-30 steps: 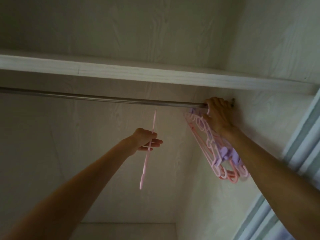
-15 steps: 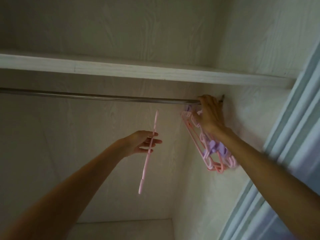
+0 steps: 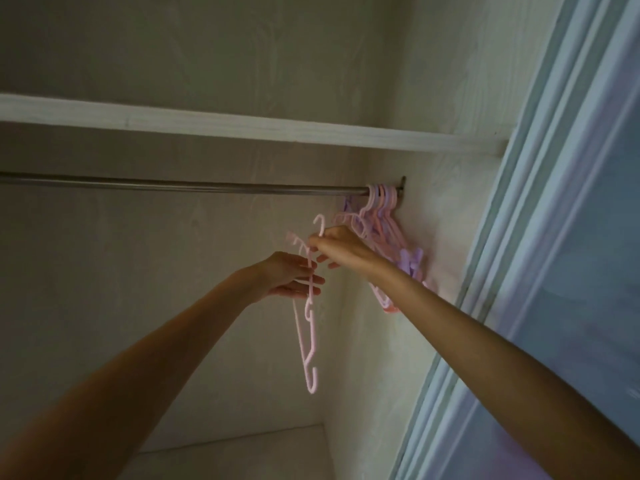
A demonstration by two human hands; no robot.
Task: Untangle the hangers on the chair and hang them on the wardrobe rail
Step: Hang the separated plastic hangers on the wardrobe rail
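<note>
Now right hand (image 3: 341, 249) off rail (image 3: 194, 187) — pinching pink hanger (image 3: 309, 327), both hands

Dim pale wood-grain wardrobe walls (image 3: 207, 64) under a white shelf (image 3: 242, 126), beside a blue-grey sliding door (image 3: 571, 237).

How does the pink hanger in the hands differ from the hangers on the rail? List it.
The pink hanger is off the rail, held by the left hand and right hand; the hung hangers hook over it. It is single; they are bunched, pink and purple. All look plastic.
</note>
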